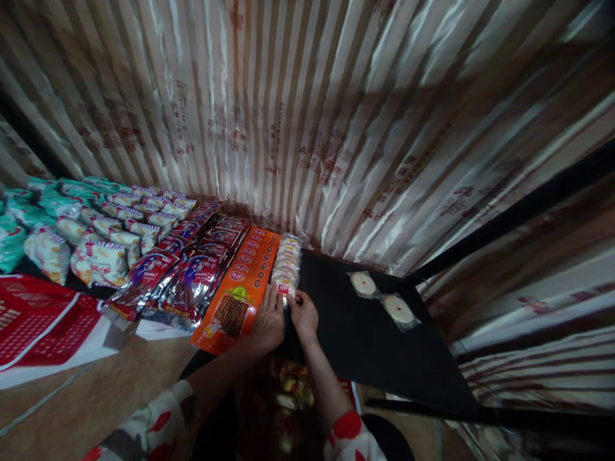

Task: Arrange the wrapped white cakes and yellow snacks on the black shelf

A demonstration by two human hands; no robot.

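Note:
My left hand (270, 325) and my right hand (304, 316) meet at the front end of a narrow row of small white snack packets (287, 259). Between my fingertips is the nearest one, a white snack packet with a red label (284, 291). My left fingers point forward along its left side, over the edge of a long orange snack pack (250, 275). The right hand's fingers are bent and closed at the packet's right side. Part of the packet is hidden by my fingers.
Dark red snack packs (202, 266), white snack bags (108, 259) and green bags (19, 214) line the left. Two round wrapped crackers (401, 310) lie on the black shelf (350, 333). A striped curtain (288, 109) hangs behind; a dark pole (519, 208) slants at right.

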